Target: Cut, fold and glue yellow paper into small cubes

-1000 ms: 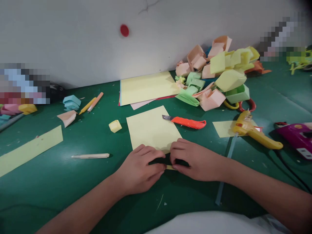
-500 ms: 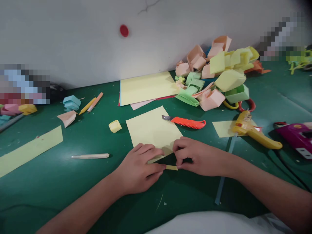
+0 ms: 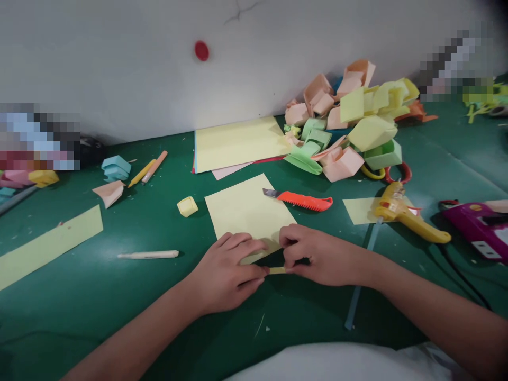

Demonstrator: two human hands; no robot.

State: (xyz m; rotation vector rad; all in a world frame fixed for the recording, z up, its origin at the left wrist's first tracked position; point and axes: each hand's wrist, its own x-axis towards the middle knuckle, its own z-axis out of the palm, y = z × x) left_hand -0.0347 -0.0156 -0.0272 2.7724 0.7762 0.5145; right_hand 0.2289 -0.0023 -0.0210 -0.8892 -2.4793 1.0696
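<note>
Your right hand [image 3: 311, 255] has shifted slightly right since a second ago, its grip pinching the yellow strip [image 3: 277, 270]. Your left hand [image 3: 228, 274] grasps its left end, just nearside of the pale sheet [image 3: 246, 212].

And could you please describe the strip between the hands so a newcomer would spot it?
On the green table, find the yellow sheet beneath the knife blade. On its near side, between left hand and right hand, is the yellow strip, far smaller than that sheet.
</note>
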